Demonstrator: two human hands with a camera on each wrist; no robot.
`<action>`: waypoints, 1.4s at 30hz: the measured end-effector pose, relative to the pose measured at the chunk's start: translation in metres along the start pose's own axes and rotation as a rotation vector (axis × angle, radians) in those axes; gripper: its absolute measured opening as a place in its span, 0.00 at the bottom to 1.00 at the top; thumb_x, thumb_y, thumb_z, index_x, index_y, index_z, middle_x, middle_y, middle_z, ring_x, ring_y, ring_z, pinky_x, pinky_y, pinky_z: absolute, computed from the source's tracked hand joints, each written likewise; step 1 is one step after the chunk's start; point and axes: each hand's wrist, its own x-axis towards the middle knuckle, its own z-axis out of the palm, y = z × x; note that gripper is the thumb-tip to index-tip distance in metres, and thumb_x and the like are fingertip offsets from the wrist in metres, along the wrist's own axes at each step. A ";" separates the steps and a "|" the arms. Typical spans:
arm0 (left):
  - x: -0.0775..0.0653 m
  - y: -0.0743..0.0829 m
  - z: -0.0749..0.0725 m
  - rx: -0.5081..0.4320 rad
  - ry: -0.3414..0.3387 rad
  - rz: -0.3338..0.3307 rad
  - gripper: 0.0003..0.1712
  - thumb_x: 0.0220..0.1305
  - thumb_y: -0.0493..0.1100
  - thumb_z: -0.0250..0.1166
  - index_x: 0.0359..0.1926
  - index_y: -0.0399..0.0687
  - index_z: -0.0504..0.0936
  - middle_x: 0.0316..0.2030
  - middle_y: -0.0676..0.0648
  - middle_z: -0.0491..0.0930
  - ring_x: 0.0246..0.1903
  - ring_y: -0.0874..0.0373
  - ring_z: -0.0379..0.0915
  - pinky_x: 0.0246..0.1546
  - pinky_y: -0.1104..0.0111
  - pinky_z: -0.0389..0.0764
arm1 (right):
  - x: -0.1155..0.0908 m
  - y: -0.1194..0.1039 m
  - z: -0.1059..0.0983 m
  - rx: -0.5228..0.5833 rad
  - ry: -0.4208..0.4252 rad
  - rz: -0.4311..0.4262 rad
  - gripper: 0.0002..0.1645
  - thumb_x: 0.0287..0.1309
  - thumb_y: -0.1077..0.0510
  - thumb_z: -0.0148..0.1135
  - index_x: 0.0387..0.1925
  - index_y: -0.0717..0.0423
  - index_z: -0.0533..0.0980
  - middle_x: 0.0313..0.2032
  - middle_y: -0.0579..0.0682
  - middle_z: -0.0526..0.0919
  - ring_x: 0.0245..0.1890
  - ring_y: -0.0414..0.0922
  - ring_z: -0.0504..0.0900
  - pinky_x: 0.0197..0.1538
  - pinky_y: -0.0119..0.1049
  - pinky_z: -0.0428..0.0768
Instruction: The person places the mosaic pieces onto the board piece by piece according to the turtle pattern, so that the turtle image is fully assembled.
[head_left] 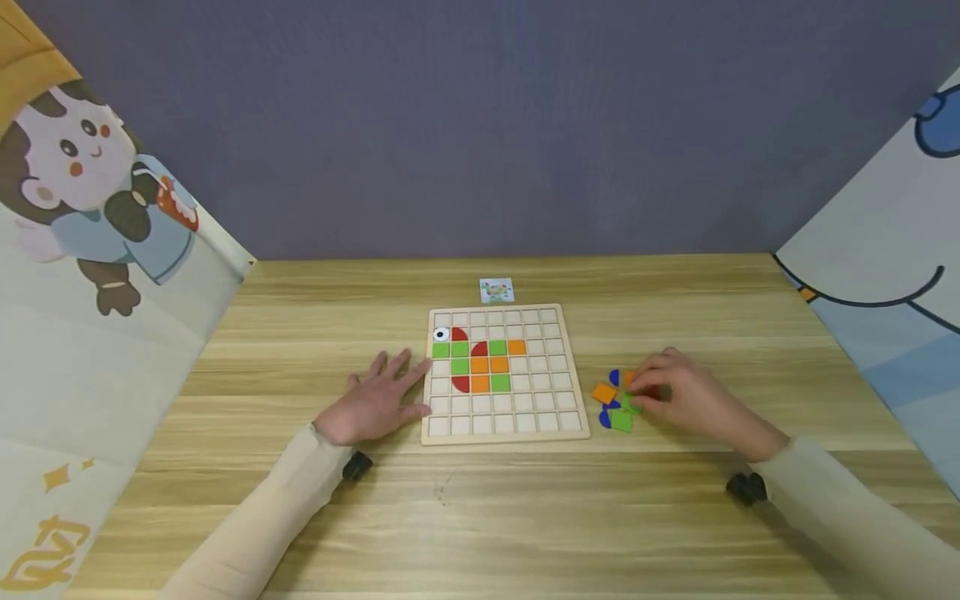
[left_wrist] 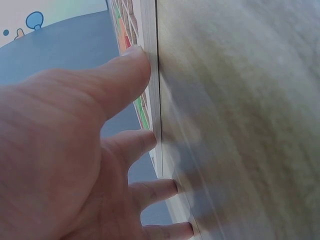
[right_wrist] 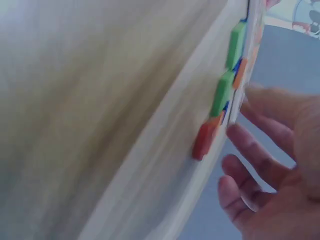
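In the head view, a square wooden grid board [head_left: 540, 421] holds green, orange and red pieces and a round eye piece [head_left: 441, 334], grouped in its left and middle cells. My left hand [head_left: 375, 400] lies at the board's left side with fingers spread, thumb and a fingertip right at its edge. Over the loose pieces on the right hovers my right hand [head_left: 686, 400], its fingers bent and apart. Below those fingers the right wrist view shows a red piece [right_wrist: 202, 141], a green piece [right_wrist: 222, 93] and an orange piece [right_wrist: 240, 74]. No piece appears between thumb and fingers.
A small picture card [head_left: 497, 290] lies behind the board. Beside the board's right edge, loose orange, green and blue pieces, such as this orange square [head_left: 603, 393], partly overlap. A dark panel [head_left: 510, 133] rises at the table's back, with cartoon-printed walls on both sides.
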 end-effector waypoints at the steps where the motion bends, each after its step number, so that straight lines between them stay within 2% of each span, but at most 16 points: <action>1: 0.000 0.000 0.000 0.000 -0.001 -0.002 0.41 0.67 0.63 0.50 0.74 0.56 0.48 0.72 0.38 0.40 0.67 0.29 0.35 0.52 0.28 0.49 | -0.002 -0.002 0.000 0.000 -0.017 -0.009 0.12 0.40 0.60 0.78 0.30 0.47 0.86 0.35 0.39 0.81 0.37 0.41 0.72 0.35 0.39 0.75; 5: 0.000 0.000 0.001 -0.002 -0.003 -0.003 0.42 0.67 0.63 0.50 0.74 0.56 0.48 0.72 0.38 0.40 0.67 0.29 0.35 0.52 0.28 0.49 | -0.011 -0.005 0.001 0.008 -0.066 0.001 0.12 0.38 0.60 0.78 0.30 0.47 0.86 0.35 0.38 0.80 0.38 0.40 0.71 0.37 0.38 0.76; 13: 0.001 -0.001 0.003 0.002 -0.006 -0.008 0.42 0.67 0.64 0.50 0.74 0.57 0.48 0.72 0.38 0.40 0.67 0.29 0.36 0.52 0.28 0.50 | -0.018 -0.003 0.009 0.018 0.043 -0.068 0.11 0.32 0.60 0.80 0.25 0.51 0.87 0.34 0.40 0.81 0.37 0.38 0.70 0.36 0.34 0.73; 18: 0.000 -0.001 0.005 -0.001 -0.015 -0.016 0.41 0.67 0.64 0.50 0.74 0.57 0.48 0.72 0.39 0.40 0.67 0.29 0.35 0.52 0.28 0.50 | -0.014 -0.007 0.009 -0.008 0.029 -0.029 0.10 0.32 0.62 0.80 0.23 0.51 0.86 0.31 0.40 0.81 0.35 0.39 0.71 0.35 0.35 0.76; 21: 0.001 0.000 0.006 -0.001 -0.019 -0.018 0.41 0.67 0.64 0.50 0.74 0.57 0.48 0.72 0.39 0.40 0.67 0.30 0.36 0.52 0.28 0.50 | -0.011 -0.009 0.007 -0.024 -0.008 0.006 0.11 0.34 0.62 0.80 0.25 0.52 0.86 0.31 0.40 0.81 0.35 0.39 0.72 0.33 0.34 0.77; 24: 0.001 0.000 0.006 0.001 -0.019 -0.013 0.41 0.67 0.64 0.50 0.74 0.56 0.48 0.72 0.39 0.40 0.67 0.30 0.36 0.52 0.28 0.50 | -0.005 -0.008 0.003 -0.020 0.000 0.008 0.12 0.33 0.64 0.79 0.27 0.53 0.86 0.31 0.42 0.82 0.34 0.39 0.71 0.32 0.34 0.76; 27: 0.000 -0.001 0.005 0.001 -0.019 -0.017 0.41 0.67 0.63 0.50 0.74 0.56 0.48 0.72 0.39 0.40 0.67 0.30 0.35 0.52 0.29 0.50 | 0.011 -0.010 0.000 0.011 0.037 -0.045 0.14 0.35 0.65 0.78 0.30 0.55 0.86 0.34 0.44 0.82 0.36 0.39 0.71 0.32 0.33 0.76; 30: -0.001 -0.002 0.002 0.000 -0.017 -0.027 0.41 0.67 0.63 0.51 0.74 0.56 0.48 0.72 0.39 0.40 0.67 0.29 0.35 0.52 0.28 0.49 | 0.038 -0.017 0.002 0.076 0.026 -0.110 0.14 0.40 0.65 0.76 0.34 0.55 0.86 0.38 0.44 0.82 0.38 0.39 0.70 0.34 0.34 0.76; 36: -0.001 -0.004 0.001 -0.008 -0.004 -0.015 0.41 0.66 0.63 0.51 0.74 0.57 0.49 0.72 0.38 0.40 0.67 0.29 0.36 0.51 0.27 0.50 | 0.093 -0.040 0.025 0.173 -0.133 -0.156 0.12 0.50 0.62 0.71 0.39 0.54 0.85 0.39 0.41 0.79 0.39 0.39 0.69 0.39 0.36 0.74; 42: 0.003 -0.002 0.001 -0.011 -0.002 -0.004 0.42 0.66 0.64 0.51 0.74 0.58 0.48 0.72 0.39 0.40 0.67 0.29 0.35 0.51 0.27 0.49 | 0.121 -0.054 0.044 0.197 -0.229 -0.141 0.10 0.54 0.62 0.68 0.40 0.56 0.85 0.38 0.43 0.77 0.39 0.41 0.69 0.39 0.35 0.73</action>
